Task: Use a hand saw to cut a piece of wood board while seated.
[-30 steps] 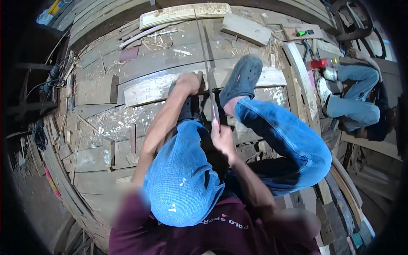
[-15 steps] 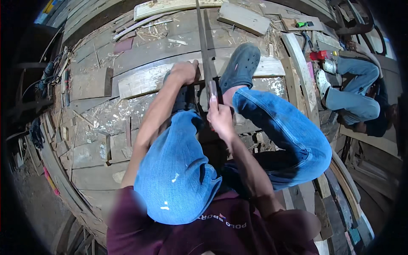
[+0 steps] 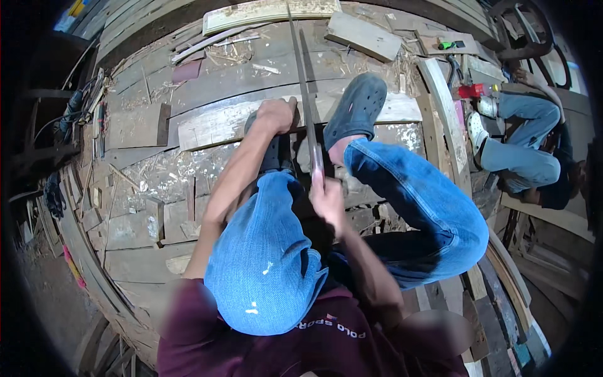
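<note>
My right hand is closed round the handle end of a long handsaw, whose narrow blade points away from me. The blade lies across a pale wooden plank on the floor. Left of the blade, my left hand is closed on the plank, thumb pointing forward; its fingertips are hidden. A dark clog on my right foot presses on the plank to the right of the saw. My left foot, mostly hidden, is under my left hand. How deep the blade sits in the wood cannot be seen.
Offcuts and shavings litter the board floor, including a short block and a square piece. A pale board lies at the right. Beyond it sits another person in jeans, near a red-labelled bottle. Cables hang at the left.
My right hand has drawn the saw back toward my body. The left hand stays in place on the plank, and the whole view has shifted slightly.
</note>
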Demonstrator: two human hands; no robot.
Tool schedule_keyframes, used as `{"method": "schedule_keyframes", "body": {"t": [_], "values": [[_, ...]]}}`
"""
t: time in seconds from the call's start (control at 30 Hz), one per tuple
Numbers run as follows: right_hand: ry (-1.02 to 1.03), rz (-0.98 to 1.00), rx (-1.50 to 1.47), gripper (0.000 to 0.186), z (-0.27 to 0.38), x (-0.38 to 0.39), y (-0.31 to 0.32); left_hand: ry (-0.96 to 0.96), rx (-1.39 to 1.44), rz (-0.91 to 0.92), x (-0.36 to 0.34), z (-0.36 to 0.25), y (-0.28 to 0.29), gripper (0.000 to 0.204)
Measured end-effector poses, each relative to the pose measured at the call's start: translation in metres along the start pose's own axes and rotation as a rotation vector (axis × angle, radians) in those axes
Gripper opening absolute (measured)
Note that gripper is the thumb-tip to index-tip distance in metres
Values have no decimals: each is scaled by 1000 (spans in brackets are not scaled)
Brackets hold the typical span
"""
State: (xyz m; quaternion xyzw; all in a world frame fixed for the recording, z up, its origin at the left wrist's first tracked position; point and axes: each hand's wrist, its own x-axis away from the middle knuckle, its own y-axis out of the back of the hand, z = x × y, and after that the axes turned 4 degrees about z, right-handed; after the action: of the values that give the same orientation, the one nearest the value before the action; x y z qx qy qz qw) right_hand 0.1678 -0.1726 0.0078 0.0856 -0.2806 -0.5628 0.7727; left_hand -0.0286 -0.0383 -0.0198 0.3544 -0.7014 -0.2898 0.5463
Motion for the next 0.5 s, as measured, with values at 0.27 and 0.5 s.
{"method": "schedule_keyframes", "body": {"t": [0.27,0.5], "values": [[-107,60,-8,55,29,15,-7,11,-18,56,15,2,-3,39],[-152,77,-163,55,25,-2,0,24,-24,24,12,1,9,40]]}}
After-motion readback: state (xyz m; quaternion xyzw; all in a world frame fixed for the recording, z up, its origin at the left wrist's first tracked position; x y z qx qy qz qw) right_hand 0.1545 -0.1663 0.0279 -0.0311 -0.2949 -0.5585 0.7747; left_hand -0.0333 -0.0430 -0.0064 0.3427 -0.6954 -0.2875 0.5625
